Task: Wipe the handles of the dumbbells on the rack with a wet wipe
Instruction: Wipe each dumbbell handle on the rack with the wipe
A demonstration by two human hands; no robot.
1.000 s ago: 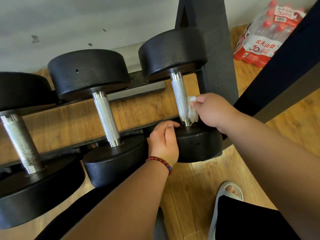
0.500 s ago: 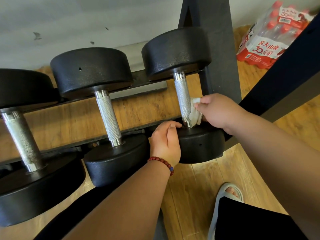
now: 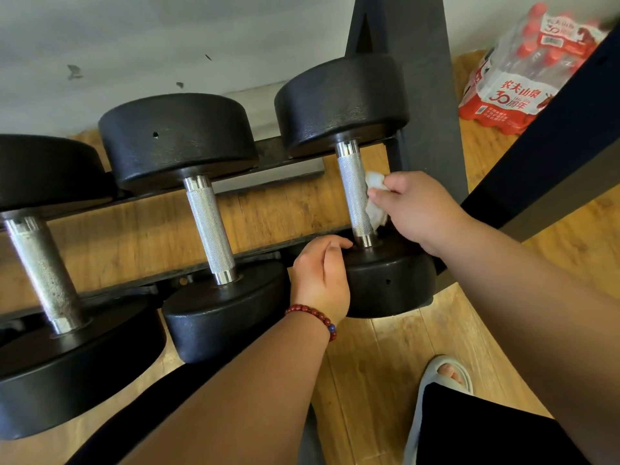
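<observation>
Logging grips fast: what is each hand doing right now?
Left hand: grips the rightmost dumbbell by its near head.
Right hand: pinches the wet wipe against that dumbbell's handle.

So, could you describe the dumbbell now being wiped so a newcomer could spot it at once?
Find the black rack by the wall. Of three dumbbells there, take the rightmost dumbbell, next to the dark upright. Only its handle has a white wipe held against it.

Wipe [image 3: 376, 211] higher up R-most handle [image 3: 350, 182]
</observation>
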